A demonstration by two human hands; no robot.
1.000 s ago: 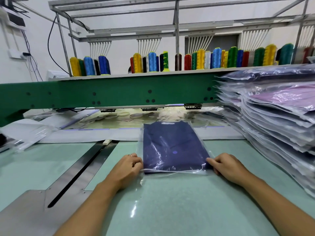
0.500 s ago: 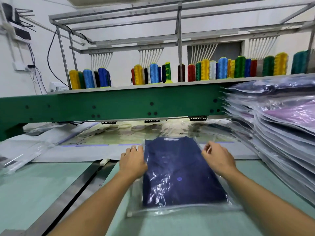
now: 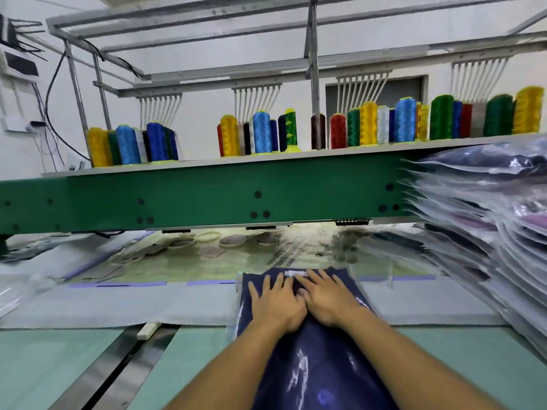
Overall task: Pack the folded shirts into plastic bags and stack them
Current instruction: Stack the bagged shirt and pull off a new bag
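Note:
A folded navy shirt (image 3: 313,371) lies inside a clear plastic bag (image 3: 371,267) on the pale green table (image 3: 59,359). My left hand (image 3: 275,303) and my right hand (image 3: 327,300) lie flat, side by side, on the far part of the bagged shirt, fingers straight and pointing away from me. They press down near the white collar label (image 3: 297,273). The bag's open flap sticks out beyond the shirt toward the machine. A tall stack of bagged shirts (image 3: 485,247) stands at the right.
A green machine beam (image 3: 207,196) crosses the view above the table, with rows of coloured thread cones (image 3: 260,134) on its shelf. A metal slotted plate (image 3: 118,371) lies at the left front. White backing fabric (image 3: 118,303) and loose empty bags (image 3: 17,288) sit at the left.
Both hands left the near corners, slid up the bag's sides to its far end, and now meet flat on top of the shirt. The view has tilted up and closer.

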